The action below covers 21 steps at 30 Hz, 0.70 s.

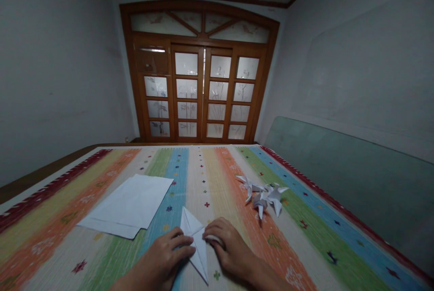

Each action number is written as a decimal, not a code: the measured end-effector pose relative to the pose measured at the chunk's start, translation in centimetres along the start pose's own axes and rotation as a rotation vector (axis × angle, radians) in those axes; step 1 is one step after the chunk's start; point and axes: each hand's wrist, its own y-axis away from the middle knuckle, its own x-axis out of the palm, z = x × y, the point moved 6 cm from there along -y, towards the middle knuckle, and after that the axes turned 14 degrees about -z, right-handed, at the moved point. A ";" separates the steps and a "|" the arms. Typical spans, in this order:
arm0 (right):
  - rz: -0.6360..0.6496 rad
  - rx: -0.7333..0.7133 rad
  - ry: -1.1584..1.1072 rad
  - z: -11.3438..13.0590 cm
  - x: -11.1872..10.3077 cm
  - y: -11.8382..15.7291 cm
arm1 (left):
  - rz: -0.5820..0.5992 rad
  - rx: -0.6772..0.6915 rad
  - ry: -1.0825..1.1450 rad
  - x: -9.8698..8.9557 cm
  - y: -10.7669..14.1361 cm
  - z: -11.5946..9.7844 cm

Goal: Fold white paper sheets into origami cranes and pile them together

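Note:
A white sheet of origami paper (200, 255), folded into a long narrow diamond with a crease down its middle, lies on the striped cloth in front of me. My left hand (169, 252) has its fingers closed on the left edge, the tips pressing near the middle of the diamond. At the opposite edge, my right hand (228, 246) is curled with thumb and fingers pinching the paper's right corner. A pale rim, perhaps a paper flap, shows between that thumb and the fingers. Part of the diamond's right side is hidden under the right hand.
White paper sheets (132, 203) lie in a flat pile at the left. Several folded paper cranes (266, 196) sit clustered at the right. A colourful striped tablecloth (203, 164) covers the table. Beyond stand wooden glazed doors (203, 85); a pale green panel (339, 173) runs along the right.

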 end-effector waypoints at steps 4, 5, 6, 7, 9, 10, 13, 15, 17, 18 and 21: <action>0.022 0.013 0.117 0.0 0.1 0.3 | -0.025 0.001 0.052 -0.6 -0.3 -0.6; 0.041 0.010 0.140 0.0 0.2 0.4 | -0.039 -0.001 0.059 -0.7 -0.3 -0.7; 0.059 0.010 0.159 0.1 0.2 0.4 | -0.054 -0.007 0.065 -0.8 -0.3 -0.7; 0.072 0.012 0.174 0.2 0.2 0.4 | -0.065 -0.019 0.072 -0.7 -0.2 -0.6; 0.080 0.015 0.192 0.4 0.1 0.3 | -0.080 -0.051 0.085 -0.6 -0.2 -0.5; 0.086 0.014 0.197 0.5 -0.1 0.3 | -0.079 -0.066 0.093 -0.5 -0.2 -0.4; 0.140 -0.006 0.180 0.9 -0.3 0.1 | -0.071 -0.099 0.113 -0.4 -0.1 -0.2; 0.176 -0.013 0.150 1.1 -0.3 0.0 | -0.060 -0.117 0.136 -0.3 0.0 0.1; 0.184 -0.009 0.128 1.0 -0.4 -0.1 | -0.046 -0.141 0.169 -0.3 0.2 0.4; 0.179 -0.003 0.121 1.0 -0.5 -0.2 | -0.041 -0.154 0.185 -0.2 0.3 0.6; 0.162 0.016 0.110 0.8 -0.4 -0.2 | -0.048 -0.187 0.215 -0.1 0.4 1.1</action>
